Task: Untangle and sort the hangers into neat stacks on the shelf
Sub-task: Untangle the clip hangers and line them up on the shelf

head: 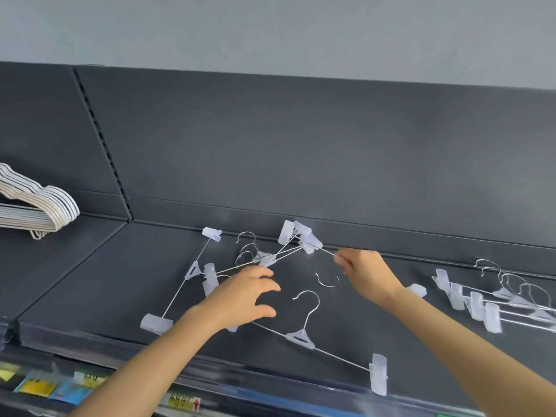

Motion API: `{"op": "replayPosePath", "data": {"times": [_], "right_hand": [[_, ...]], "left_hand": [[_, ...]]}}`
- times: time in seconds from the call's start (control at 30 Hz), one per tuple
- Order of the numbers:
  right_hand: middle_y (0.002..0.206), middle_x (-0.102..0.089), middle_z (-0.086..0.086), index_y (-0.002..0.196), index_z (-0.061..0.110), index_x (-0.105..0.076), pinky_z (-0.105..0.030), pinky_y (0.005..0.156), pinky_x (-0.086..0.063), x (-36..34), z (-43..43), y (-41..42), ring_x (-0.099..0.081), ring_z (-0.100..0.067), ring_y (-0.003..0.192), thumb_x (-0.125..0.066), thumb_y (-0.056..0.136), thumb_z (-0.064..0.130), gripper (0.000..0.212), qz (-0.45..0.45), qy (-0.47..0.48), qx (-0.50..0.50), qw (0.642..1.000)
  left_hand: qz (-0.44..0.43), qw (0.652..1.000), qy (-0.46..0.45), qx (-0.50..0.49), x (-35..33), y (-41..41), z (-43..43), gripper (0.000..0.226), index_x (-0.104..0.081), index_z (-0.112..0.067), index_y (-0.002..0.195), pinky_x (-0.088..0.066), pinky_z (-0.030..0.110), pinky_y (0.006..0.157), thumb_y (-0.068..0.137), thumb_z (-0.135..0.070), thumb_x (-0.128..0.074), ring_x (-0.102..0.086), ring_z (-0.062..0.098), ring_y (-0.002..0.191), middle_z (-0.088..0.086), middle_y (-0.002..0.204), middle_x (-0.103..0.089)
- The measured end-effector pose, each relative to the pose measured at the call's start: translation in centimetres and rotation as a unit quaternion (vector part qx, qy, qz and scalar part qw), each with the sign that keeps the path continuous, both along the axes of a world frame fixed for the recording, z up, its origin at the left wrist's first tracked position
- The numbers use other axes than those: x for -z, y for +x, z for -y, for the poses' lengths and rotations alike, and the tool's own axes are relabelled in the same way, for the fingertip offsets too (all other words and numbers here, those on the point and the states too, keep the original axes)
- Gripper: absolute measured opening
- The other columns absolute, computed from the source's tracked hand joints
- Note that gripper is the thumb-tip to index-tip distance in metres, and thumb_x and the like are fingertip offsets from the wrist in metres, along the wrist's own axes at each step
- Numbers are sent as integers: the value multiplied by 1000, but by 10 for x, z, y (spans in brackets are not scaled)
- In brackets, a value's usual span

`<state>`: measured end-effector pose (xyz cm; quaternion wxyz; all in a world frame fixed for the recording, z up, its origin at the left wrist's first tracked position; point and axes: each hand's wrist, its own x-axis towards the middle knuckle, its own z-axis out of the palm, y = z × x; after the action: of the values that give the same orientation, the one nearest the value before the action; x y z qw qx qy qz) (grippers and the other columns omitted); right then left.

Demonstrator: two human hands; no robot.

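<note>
- Head view: right hand [368, 275] pinching clip hanger [324, 250] by wire, beside tangled pile [264, 258].
- left hand [243, 299] spread loosely over pile, gripping nothing.
- shelf [90, 281]: neat stack [481, 302] at right.

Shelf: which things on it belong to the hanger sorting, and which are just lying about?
Job: tangled clip hangers, loose clip hanger, stacked clip hangers, white hanger stack, left hand, right hand.
Lying about: price labels under the shelf edge.
</note>
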<state>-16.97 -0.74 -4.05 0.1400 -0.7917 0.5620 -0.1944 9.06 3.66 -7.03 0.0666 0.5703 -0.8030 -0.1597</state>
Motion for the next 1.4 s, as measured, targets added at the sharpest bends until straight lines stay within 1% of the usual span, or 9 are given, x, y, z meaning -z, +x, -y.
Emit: {"op": "replayPosePath", "data": {"times": [0.1, 0.23, 0.33, 0.63, 0.77, 0.9, 1.0, 1.17, 1.4], "right_hand": [[61, -34, -9, 63, 10, -36, -32, 54, -27, -2, -11, -6, -23, -19, 60, -43, 95, 13, 33, 42, 37, 7, 998], [90, -58, -19, 92, -2, -58, -43, 76, -45, 3, -24, -16, -48, -31, 81, -55, 91, 15, 18, 86, 59, 10, 994], [68, -50, -11, 76, 5, -55, -28, 60, -36, 10, -31, -23, -33, -15, 60, -58, 88, 12, 14, 68, 47, 14, 996], [74, -61, 8, 83, 15, -65, -11, 67, -38, 21, -56, -29, -49, -5, 82, -57, 88, 15, 10, 22, 60, 17, 998], [75, -51, 20, 85, 26, -66, -9, 68, -33, 26, -68, -5, -47, 4, 80, -61, 87, 23, 6, 15, 65, -15, 998], [85, -51, 8, 74, 36, -57, -19, 69, -38, 38, -77, 19, -46, -3, 82, -74, 71, 39, 17, -5, 121, -41, 992], [100, -53, 1, 98, 24, -62, -21, 76, -41, 47, -75, 21, -48, -12, 88, -75, 72, 36, 32, -43, 134, -38, 989], [82, -58, 2, 87, 17, -62, -13, 65, -36, 46, -68, 15, -49, -13, 76, -68, 79, 16, 10, -47, 102, -40, 993], [90, -59, 0, 80, 24, -61, -33, 75, -50, 41, -61, 1, -58, -21, 82, -61, 81, 11, 12, -94, 95, -16, 991]], "left_hand": [[4, 1000, 13, 11, 7, -2, 2, 49, -52, -38, 130, -37, 41, 106, 83, -50, -63, -25, 6, 138, -15, 149, -28], [11, 1000, -5, 2, 12, 0, 4, 49, -50, -34, 133, -37, 43, 107, 87, -52, -57, -20, 6, 140, -11, 151, -27], [8, 1000, -12, 13, 10, -2, 4, 50, -50, -34, 133, -35, 40, 109, 87, -51, -58, -20, 7, 140, -11, 151, -27], [44, 997, -36, 48, 13, 3, 6, 49, -48, -24, 138, -19, 32, 117, 92, -39, -58, -12, 14, 145, -3, 156, -20], [59, 996, -58, 42, 13, 13, 2, 39, -52, -18, 132, -16, 31, 117, 95, -29, -55, -7, 17, 147, 0, 159, -11], [60, 997, -50, 11, 10, 19, -3, 44, -44, -21, 139, -33, 30, 106, 96, -23, -51, -28, 20, 140, 0, 159, -12], [71, 996, -44, -2, 7, 26, -2, 43, -45, -25, 137, -44, 28, 87, 95, -16, -46, -45, 16, 125, -6, 147, -34], [13, 997, -66, -40, 7, 32, 2, 40, -56, -21, 130, -37, 18, 79, 95, -8, -41, -52, 12, 114, -11, 137, -47], [-122, 990, -16, -75, 3, 31, 11, 25, -67, -8, 90, -42, 22, 64, 94, -15, -43, -58, 15, 76, -3, 86, -62]]}}
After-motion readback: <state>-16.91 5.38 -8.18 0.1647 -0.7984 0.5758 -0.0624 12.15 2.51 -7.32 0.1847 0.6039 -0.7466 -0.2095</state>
